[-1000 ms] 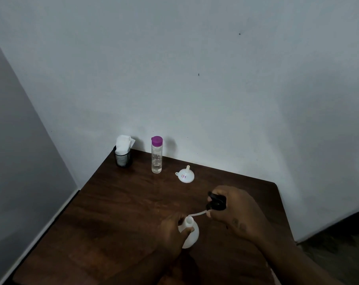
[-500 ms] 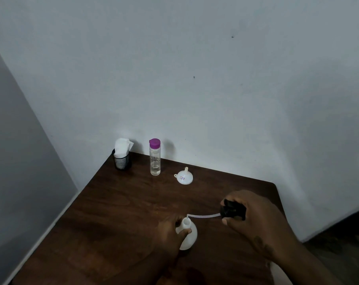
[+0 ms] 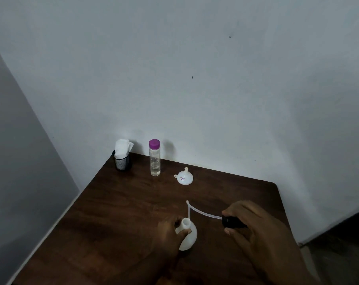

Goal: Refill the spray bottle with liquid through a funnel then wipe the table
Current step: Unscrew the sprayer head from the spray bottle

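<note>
Dark wooden table [image 3: 117, 212] set into a corner of pale walls. We go from the left.

Far left corner: a black mesh cup [image 3: 123, 162] stuffed with white tissue [image 3: 122, 148], upright. Near it, to the right, a clear bottle with a purple cap [image 3: 154, 157], standing upright, long axis vertical, some clear liquid in the lower part. Further right, apart from the bottle, a white funnel [image 3: 185, 177] resting wide mouth down, its spout pointing up (a small label on its side, too small to read).

Near the front edge: the left hand [image 3: 168, 236] wraps the white spray bottle [image 3: 188, 236], thumb and fingers pressed around the shoulder just under the open neck. We see the bottle standing on the table, neck pointing up and slightly away from us, cap off.

To the right, the right hand [image 3: 254, 227] pinches the black spray head [image 3: 232, 221] between thumb and curled fingers, held clear of the bottle. Its translucent dip tube [image 3: 203, 213] runs roughly level, pointing left toward the bottle, then bends at its far end and droops toward the neck; we cannot tell whether the tip is inside the opening or just behind it.
</note>
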Motion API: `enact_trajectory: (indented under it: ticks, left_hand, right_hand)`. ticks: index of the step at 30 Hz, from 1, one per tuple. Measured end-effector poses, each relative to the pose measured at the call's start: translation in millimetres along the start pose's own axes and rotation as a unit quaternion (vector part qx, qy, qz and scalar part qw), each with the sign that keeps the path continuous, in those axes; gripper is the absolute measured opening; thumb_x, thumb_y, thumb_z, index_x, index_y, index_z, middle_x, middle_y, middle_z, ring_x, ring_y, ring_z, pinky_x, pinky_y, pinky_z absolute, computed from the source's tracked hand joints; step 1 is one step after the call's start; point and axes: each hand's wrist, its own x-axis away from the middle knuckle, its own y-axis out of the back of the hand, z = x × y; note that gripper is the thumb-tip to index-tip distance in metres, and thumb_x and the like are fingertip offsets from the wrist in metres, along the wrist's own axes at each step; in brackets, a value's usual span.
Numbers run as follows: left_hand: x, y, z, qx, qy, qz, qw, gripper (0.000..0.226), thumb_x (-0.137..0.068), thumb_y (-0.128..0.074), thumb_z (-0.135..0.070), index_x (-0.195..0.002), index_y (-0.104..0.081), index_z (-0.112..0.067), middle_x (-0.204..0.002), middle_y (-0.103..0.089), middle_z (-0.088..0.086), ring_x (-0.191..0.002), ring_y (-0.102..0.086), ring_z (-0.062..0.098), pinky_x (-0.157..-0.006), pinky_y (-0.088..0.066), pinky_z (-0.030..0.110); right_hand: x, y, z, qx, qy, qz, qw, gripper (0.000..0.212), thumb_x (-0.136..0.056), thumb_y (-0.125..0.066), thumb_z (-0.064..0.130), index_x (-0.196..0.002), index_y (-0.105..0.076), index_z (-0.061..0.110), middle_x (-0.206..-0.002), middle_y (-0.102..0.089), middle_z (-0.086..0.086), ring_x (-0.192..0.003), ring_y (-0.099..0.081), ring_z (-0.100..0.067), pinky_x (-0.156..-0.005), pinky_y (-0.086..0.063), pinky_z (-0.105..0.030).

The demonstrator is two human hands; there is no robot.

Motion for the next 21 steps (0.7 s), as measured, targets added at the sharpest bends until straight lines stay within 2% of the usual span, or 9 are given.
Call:
enact_trajectory:
  ticks: [2,5,7,9,11,13,16,18,21]
  left_hand:
    - [0.2,-0.2,0.3,-0.002,-0.003,-0.002,1.000,0.026,-0.078,-0.074,-0.053,-0.098,-0.059,-0.047,-0.095,-0.062,-0.027,-0.093,-0.058,-0.006,-0.086,-0.052,0.022]
    - [0.7,-0.5,-1.3,0.002,-0.002,-0.009,1.000,0.025,-0.078,-0.076,-0.051,-0.097,-0.060,-0.046,-0.094,-0.062,-0.027,-0.091,-0.058,-0.007,-0.084,-0.053,0.020]
    - [1.6,-0.3,-2.0,-0.002,-0.003,-0.012,1.000,0.024,-0.078,-0.076,-0.050,-0.096,-0.060,-0.044,-0.092,-0.062,-0.026,-0.089,-0.058,-0.008,-0.079,-0.051,0.016]
    - [2.0,-0.6,-0.2,-0.007,-0.013,-0.019,1.000,0.025,-0.079,-0.075,-0.052,-0.096,-0.061,-0.043,-0.090,-0.062,-0.027,-0.088,-0.058,-0.011,-0.073,-0.047,0.010]
    - [1.8,-1.8,2.9,-0.012,-0.019,-0.024,0.999,0.028,-0.078,-0.075,-0.054,-0.100,-0.063,-0.041,-0.092,-0.063,-0.027,-0.089,-0.057,-0.015,-0.074,-0.047,0.007]
    - [-0.1,-3.8,4.8,-0.007,-0.015,-0.020,1.000,0.030,-0.078,-0.076,-0.052,-0.102,-0.064,-0.040,-0.095,-0.064,-0.024,-0.090,-0.058,-0.011,-0.080,-0.050,0.012]
    - [-3.5,-4.0,5.7,-0.011,-0.003,-0.012,1.000,0.029,-0.077,-0.076,-0.053,-0.100,-0.063,-0.040,-0.095,-0.064,-0.022,-0.090,-0.059,-0.006,-0.082,-0.053,0.020]
    - [-5.3,-5.1,8.5,-0.016,-0.003,-0.010,1.000,0.031,-0.076,-0.074,-0.056,-0.099,-0.062,-0.040,-0.094,-0.064,-0.022,-0.089,-0.061,-0.004,-0.081,-0.055,0.022]
    - [-5.8,-6.7,11.6,-0.019,-0.009,-0.021,1.000,0.029,-0.076,-0.075,-0.057,-0.096,-0.062,-0.040,-0.091,-0.065,-0.022,-0.087,-0.062,-0.003,-0.078,-0.056,0.024]
  right_hand:
    - [5.4,-3.7,-2.3,-0.026,-0.033,-0.009,0.999,0.035,-0.075,-0.065,0.046,-0.108,-0.060,0.034,-0.095,-0.070,0.008,-0.088,-0.059,-0.006,-0.074,-0.047,-0.015]
    - [12.3,-5.2,-8.0,-0.067,-0.083,0.000,0.994,0.052,-0.064,-0.086,0.033,-0.107,-0.058,0.037,-0.097,-0.054,0.023,-0.088,-0.050,0.009,-0.078,-0.036,-0.005]
    - [15.6,-2.2,-11.9,-0.105,-0.141,0.013,0.984,0.046,-0.066,-0.089,0.025,-0.099,-0.061,0.041,-0.097,-0.054,0.032,-0.094,-0.053,0.016,-0.077,-0.035,-0.003]
    - [20.6,-1.6,-17.8,-0.151,-0.204,0.013,0.967,0.042,-0.067,-0.092,0.019,-0.091,-0.065,0.040,-0.097,-0.061,0.027,-0.100,-0.056,0.011,-0.075,-0.040,-0.003]
    - [28.3,-9.7,-26.6,-0.191,-0.281,0.008,0.941,0.035,-0.066,-0.092,0.017,-0.088,-0.069,0.031,-0.093,-0.065,0.018,-0.092,-0.061,0.000,-0.072,-0.042,-0.009]
    - [42.5,-29.9,-39.0,-0.247,-0.380,0.009,0.891,0.031,-0.067,-0.092,0.016,-0.086,-0.069,0.026,-0.089,-0.069,0.009,-0.089,-0.064,-0.010,-0.066,-0.048,-0.019]
    - [68.0,-63.9,-53.8,-0.315,-0.530,-0.014,0.787,0.030,-0.065,-0.093,0.016,-0.087,-0.072,0.019,-0.088,-0.072,-0.005,-0.083,-0.068,-0.025,-0.069,-0.058,-0.039]
    - [84.0,-83.2,-56.9,-0.338,-0.608,-0.021,0.718,0.029,-0.068,-0.090,0.010,-0.090,-0.072,0.009,-0.089,-0.071,-0.010,-0.079,-0.065,-0.021,-0.065,-0.053,-0.033]
    - [106.3,-110.3,-56.4,-0.358,-0.670,-0.057,0.648,0.028,-0.068,-0.089,0.002,-0.091,-0.072,-0.001,-0.094,-0.071,-0.019,-0.076,-0.060,-0.020,-0.076,-0.047,-0.033]
